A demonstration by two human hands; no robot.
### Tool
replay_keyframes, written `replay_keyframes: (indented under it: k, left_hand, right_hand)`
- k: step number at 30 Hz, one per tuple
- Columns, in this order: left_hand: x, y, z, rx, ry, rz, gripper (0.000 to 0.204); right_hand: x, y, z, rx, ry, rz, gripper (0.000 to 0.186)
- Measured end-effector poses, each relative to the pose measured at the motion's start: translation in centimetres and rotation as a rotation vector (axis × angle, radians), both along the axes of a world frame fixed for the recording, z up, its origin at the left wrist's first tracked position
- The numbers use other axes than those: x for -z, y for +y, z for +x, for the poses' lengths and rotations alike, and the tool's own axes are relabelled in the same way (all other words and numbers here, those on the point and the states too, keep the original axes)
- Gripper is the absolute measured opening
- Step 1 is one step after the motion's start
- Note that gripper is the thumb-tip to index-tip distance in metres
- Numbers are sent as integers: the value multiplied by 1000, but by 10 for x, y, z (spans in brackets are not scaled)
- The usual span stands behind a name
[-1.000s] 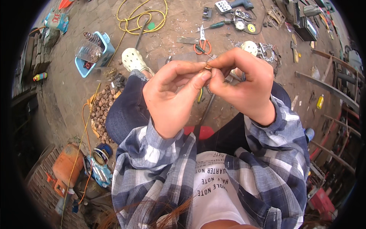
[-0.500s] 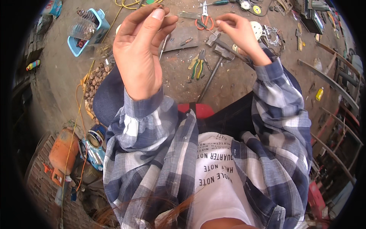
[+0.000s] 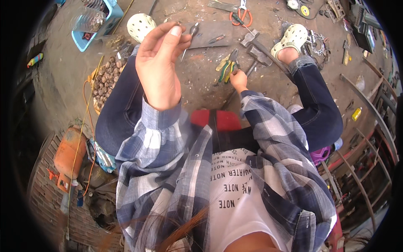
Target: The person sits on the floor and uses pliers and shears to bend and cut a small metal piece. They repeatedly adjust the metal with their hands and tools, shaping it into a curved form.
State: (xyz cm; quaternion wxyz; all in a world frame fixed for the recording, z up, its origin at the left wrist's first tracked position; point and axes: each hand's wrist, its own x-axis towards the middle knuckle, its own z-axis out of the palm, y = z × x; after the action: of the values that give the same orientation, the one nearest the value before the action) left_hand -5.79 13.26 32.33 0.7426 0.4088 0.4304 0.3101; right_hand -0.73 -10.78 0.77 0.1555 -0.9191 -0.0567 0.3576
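My left hand (image 3: 161, 69) is raised, its thumb and fingers pinched together around a tiny brown bit at the fingertips, too small to name. Low over the ground, my right hand (image 3: 238, 80) has its fingers curled beside the pliers (image 3: 226, 69) with green and yellow handles and over the handle of a hammer (image 3: 258, 56). A slim dark tool (image 3: 238, 64) meets its fingertips; what the fingers hold is hidden. A second hammer (image 3: 250, 38) lies just beyond. Past my left fingertips are a screwdriver (image 3: 193, 29) and a flat metal sheet (image 3: 205, 35).
Walnuts (image 3: 108, 80) are heaped to the left, near a blue basket (image 3: 79, 42) with plastic bottles. Orange-handled scissors (image 3: 241, 17) lie at the far side. An orange gas cylinder (image 3: 69, 147) sits lower left. Metal rails (image 3: 369, 96) stand at the right. My clog-covered feet flank the tools.
My right hand has come down and left from its raised place to the tools by the pliers. My left hand stays raised and pinched. The view has shifted, showing both clogs.
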Motion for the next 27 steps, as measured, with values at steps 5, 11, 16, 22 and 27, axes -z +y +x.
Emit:
replay_keyframes:
  k: [5, 11, 16, 22, 27]
  left_hand:
    - [33, -15, 3, -1, 108, -130, 18]
    - [116, -46, 13, -111, 142, -334, 18]
    - [197, -60, 37, -294, 163, -509, 16]
    - [265, -64, 44, -328, 503, -414, 14]
    - [283, -79, 48, -438, 455, -412, 9]
  right_hand:
    - [2, 18, 12, 122, -163, 206, 15]
    - [-16, 67, 82, 57, -408, 387, 18]
    - [-10, 98, 146, -213, -483, 250, 28]
    - [-2, 122, 178, -450, -373, -15, 36]
    - [0, 114, 188, -524, -392, -44, 35]
